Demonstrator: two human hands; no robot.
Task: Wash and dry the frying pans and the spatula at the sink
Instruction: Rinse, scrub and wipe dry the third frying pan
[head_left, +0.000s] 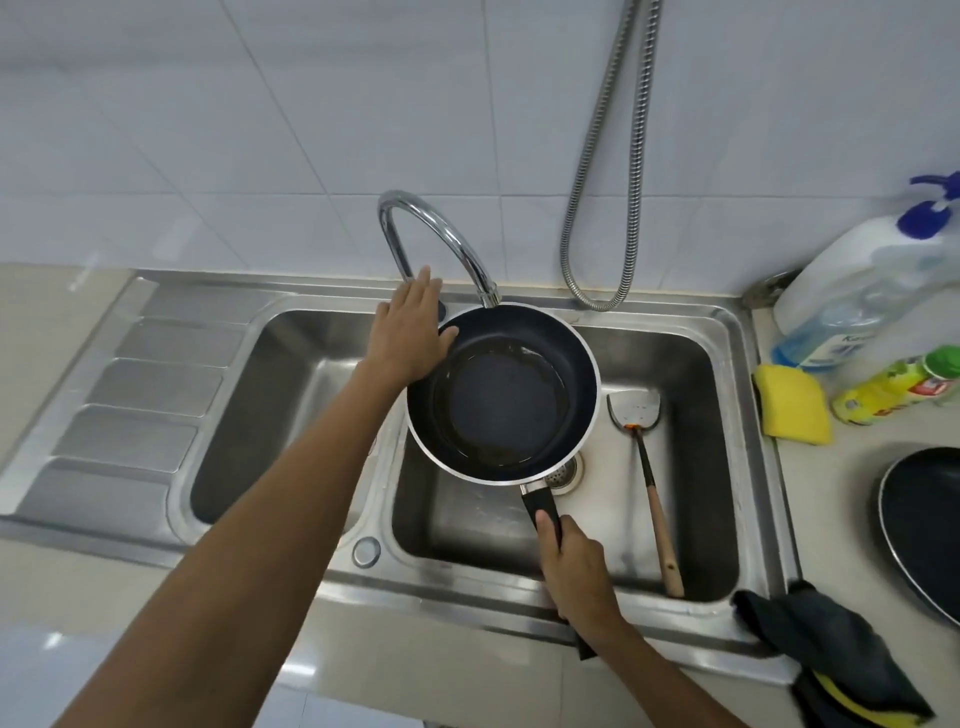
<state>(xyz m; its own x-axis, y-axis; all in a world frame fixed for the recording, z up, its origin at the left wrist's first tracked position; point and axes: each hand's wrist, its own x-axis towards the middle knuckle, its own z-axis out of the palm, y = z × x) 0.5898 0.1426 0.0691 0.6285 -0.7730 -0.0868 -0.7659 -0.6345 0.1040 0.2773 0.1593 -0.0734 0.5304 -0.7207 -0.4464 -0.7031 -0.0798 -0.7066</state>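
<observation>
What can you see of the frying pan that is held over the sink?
The frying pan is round, with a dark non-stick inside, a bright metal rim and a black handle. A brownish greasy ring lies on its base, so it looks unwashed. It is held about level above the right basin, just under the tap spout. The right hand grips the handle; the left hand is open, its thumb at the far left rim.

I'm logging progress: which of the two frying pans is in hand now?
The pan over the sink: the right hand grips its handle, the left hand is at its rim. The other pan lies untouched on the counter.
</observation>
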